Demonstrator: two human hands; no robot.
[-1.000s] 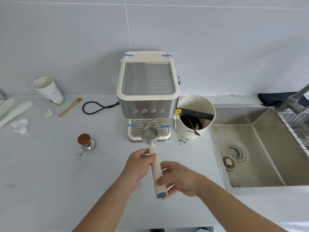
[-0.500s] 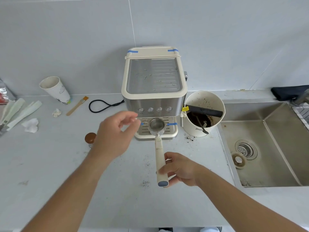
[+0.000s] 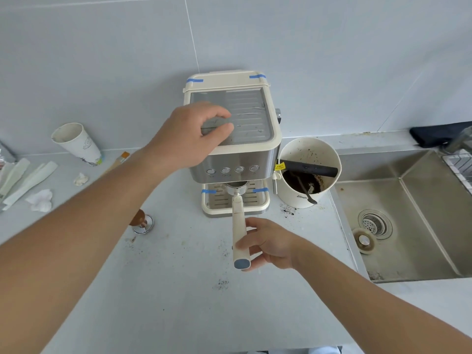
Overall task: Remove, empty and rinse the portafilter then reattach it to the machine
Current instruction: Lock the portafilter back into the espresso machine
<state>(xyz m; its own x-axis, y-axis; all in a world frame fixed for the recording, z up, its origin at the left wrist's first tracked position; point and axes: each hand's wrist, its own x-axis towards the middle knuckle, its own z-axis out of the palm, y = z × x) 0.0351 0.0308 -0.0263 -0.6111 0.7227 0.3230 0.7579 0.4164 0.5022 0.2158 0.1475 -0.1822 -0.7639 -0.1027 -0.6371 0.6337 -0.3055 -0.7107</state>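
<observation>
We see the portafilter [image 3: 239, 221] pointing its handle straight back at us from the machine [image 3: 233, 139]; our right hand [image 3: 268, 245] grips it, our left hand [image 3: 190, 135], fingers curled, steadies the machine's top.

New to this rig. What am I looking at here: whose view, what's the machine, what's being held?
One camera, worn on a person's head, looks down at their bare arms; no robot. The cream and steel espresso machine stands on the grey counter. The right hand grips the cream handle of the portafilter, whose metal basket sits under the brew head. The left hand rests on the machine's top. Beside it: a white knock bin of grounds, a steel sink, a wooden-topped tamper.
</observation>
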